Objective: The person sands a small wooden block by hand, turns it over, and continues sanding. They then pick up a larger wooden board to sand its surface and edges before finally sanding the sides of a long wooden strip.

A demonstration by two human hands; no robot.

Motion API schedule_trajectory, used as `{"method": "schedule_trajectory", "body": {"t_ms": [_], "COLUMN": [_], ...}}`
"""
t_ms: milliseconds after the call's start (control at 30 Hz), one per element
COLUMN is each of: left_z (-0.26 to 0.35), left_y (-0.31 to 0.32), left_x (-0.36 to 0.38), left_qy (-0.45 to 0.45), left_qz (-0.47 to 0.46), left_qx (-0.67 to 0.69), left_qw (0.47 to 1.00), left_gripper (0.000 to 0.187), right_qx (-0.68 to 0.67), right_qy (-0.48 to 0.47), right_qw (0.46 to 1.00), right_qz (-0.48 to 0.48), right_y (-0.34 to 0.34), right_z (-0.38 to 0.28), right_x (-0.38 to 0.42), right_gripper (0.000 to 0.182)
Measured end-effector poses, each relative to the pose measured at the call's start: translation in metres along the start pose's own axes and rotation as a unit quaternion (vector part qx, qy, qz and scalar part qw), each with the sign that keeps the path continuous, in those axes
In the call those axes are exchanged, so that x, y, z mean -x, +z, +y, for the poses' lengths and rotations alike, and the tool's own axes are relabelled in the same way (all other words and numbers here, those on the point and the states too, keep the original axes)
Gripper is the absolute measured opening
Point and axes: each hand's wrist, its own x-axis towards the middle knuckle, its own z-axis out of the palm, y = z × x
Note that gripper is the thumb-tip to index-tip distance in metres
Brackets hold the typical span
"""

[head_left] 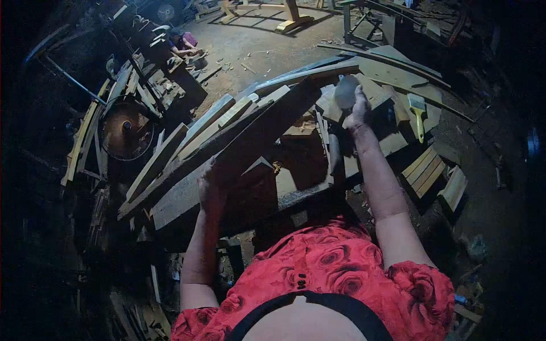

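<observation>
Dark wood is filling the middle of the scene: a long plank is lying slantwise on the cluttered workbench, and the left hand is clasping its near left end. The right hand is reaching to the far right, fingers closing around a pale grey pad against the plank's far end, while a yellow-handled brush is lying just right
</observation>
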Motion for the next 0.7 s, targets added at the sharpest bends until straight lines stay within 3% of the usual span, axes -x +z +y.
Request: {"method": "schedule_trajectory", "body": {"t_ms": [67, 100, 167, 200, 233, 300, 333, 433, 467, 533, 567, 633, 700], "left_z": [-0.002, -0.003, 0.002, 0.011, 0.017, 0.021, 0.021, 0.027, 0.047, 0.079, 0.071, 0.046, 0.044], "left_y": [0.013, 0.017, 0.026, 0.031, 0.035, 0.040, 0.041, 0.039, 0.044, 0.058, 0.057, 0.053, 0.057], "left_x": [-0.004, -0.006, -0.015, -0.021, -0.026, -0.032, -0.033, -0.037, -0.036, -0.031, -0.030, -0.031, -0.031], "left_qy": [0.020, 0.053, 0.085, -0.045, -0.172, -0.194, -0.216, -0.279, -0.278, -0.308, -0.307, -0.216, -0.220], "left_qz": [0.036, 0.036, 0.034, -0.028, -0.088, -0.085, -0.080, -0.064, -0.059, 0.014, 0.022, 0.035, 0.072], "left_qx": [0.016, -0.073, -0.156, 0.118, 0.381, 0.393, 0.401, 0.420, 0.421, 0.462, 0.463, 0.360, 0.356], "left_qw": [0.999, 0.995, 0.983, 0.992, 0.904, 0.895, 0.887, 0.861, 0.861, 0.831, 0.831, 0.907, 0.905], "left_gripper": [0.041, 0.041, 0.041, 0.043, 0.045, 0.046, 0.047, 0.049, 0.049, 0.056, 0.056, 0.058, 0.059], "right_qx": [0.015, 0.018, 0.279, 0.370, 0.372, 0.342, 0.344, 0.461, 0.461, 0.537, 0.535, 0.663, 0.716], "right_qy": [-0.074, -0.075, -0.132, -0.145, -0.148, -0.247, -0.247, -0.381, -0.380, -0.459, -0.457, -0.419, -0.350], "right_qw": [0.996, 0.996, 0.945, 0.910, 0.908, 0.907, 0.906, 0.787, 0.786, 0.679, 0.679, 0.579, 0.469], "right_qz": [0.048, 0.048, 0.104, 0.121, 0.122, -0.019, -0.022, -0.153, -0.158, -0.202, -0.210, -0.221, -0.380], "right_y": [-0.001, -0.004, 0.007, 0.037, 0.036, 0.031, 0.028, 0.020, 0.019, 0.022, 0.023, 0.025, 0.073], "right_z": [-0.012, -0.014, -0.055, -0.086, -0.085, -0.073, -0.063, -0.022, -0.008, 0.023, 0.038, 0.065, 0.025], "right_x": [-0.011, -0.012, 0.018, 0.075, 0.075, 0.069, 0.064, 0.041, 0.037, 0.032, 0.036, 0.052, 0.134], "right_gripper": [0.051, 0.051, 0.051, 0.049, 0.049, 0.043, 0.043, 0.033, 0.033, 0.028, 0.028, 0.024, 0.022]}}
